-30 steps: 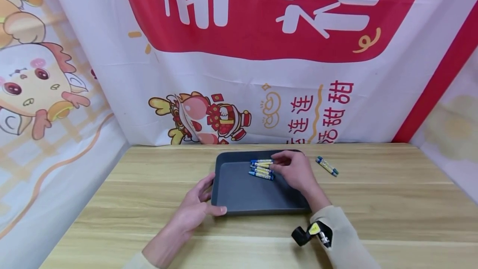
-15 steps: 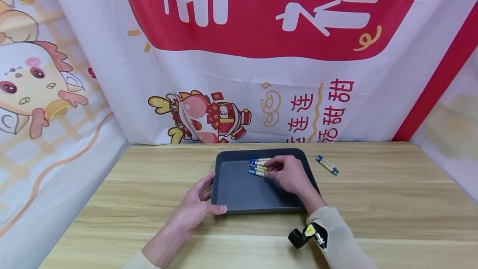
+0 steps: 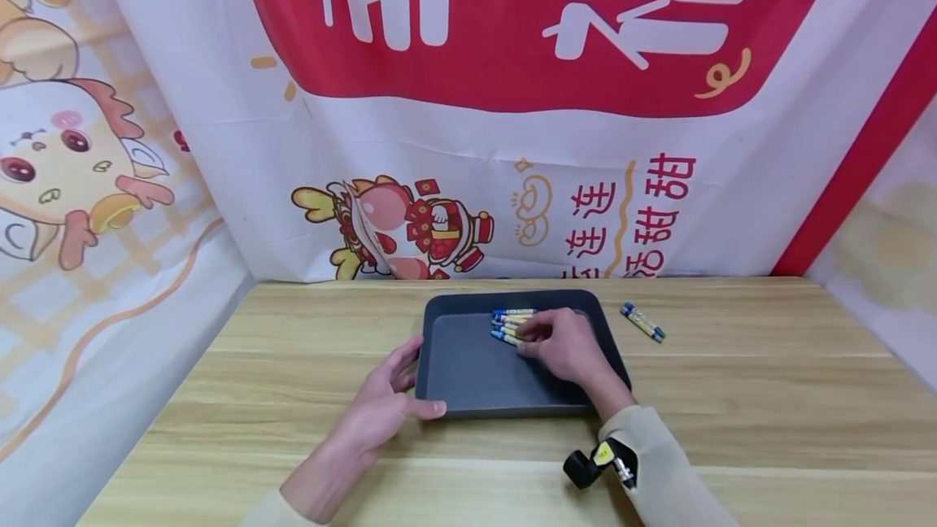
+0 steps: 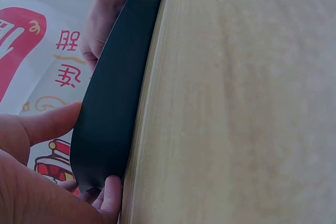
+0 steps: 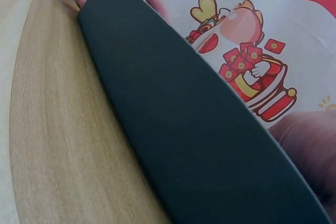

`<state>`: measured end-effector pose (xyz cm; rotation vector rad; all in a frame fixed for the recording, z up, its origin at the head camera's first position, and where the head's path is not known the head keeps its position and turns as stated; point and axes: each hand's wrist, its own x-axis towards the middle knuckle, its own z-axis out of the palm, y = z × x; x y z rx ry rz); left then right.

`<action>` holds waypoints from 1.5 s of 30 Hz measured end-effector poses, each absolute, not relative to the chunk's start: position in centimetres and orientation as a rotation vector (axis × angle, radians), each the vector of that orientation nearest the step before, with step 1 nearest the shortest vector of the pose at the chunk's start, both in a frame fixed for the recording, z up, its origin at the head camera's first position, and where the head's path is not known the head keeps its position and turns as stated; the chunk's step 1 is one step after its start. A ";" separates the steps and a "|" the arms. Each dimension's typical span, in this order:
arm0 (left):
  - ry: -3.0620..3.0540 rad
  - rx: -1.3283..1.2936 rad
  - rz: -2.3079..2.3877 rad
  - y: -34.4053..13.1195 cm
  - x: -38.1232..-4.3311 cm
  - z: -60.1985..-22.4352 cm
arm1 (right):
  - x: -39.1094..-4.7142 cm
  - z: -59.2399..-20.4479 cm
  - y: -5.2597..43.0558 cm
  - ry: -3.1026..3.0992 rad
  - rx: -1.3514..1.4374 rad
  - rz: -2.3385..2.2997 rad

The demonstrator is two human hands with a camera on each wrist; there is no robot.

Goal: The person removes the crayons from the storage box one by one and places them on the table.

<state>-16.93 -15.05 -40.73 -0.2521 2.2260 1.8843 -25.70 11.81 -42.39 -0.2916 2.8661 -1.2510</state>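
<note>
A dark grey tray point(image 3: 468, 381) lies on the wooden table. My left hand point(image 3: 384, 405) grips its left end, thumb over the near corner and fingers along the left side; the left wrist view shows this hand point(image 4: 37, 182) around the tray's wall point(image 4: 113, 93). Inside, several crayons point(image 3: 505, 335) with blue ends and yellow-and-white wrappers lie side by side. My right hand point(image 3: 564, 344) reaches over the tray, its thumb and fingers pinching the row at the right ends, which they hide. The right wrist view mostly holds the tray's outer wall point(image 5: 173, 98).
To the right of the tray, a pair of crayons point(image 3: 642, 322) lies on the table point(image 3: 747, 397). A printed white-and-red cloth point(image 3: 468, 137) hangs behind the table's far edge. A black camera mount point(image 3: 600, 462) sits on the right wrist.
My right hand has shifted slightly left and toward me along the crayons, from the upper part of the row to its near side. The left hand keeps its hold on the tray.
</note>
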 end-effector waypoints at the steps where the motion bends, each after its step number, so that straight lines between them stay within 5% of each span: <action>1: 2.227 -0.253 1.883 -15.0 -16.9 -40.7 | -25.7 -42.4 11.8 2.869 -0.291 -1.237; 45: 2.237 -0.259 1.864 -14.9 -16.9 -40.7 | -25.9 -41.4 13.7 2.944 -0.366 -1.271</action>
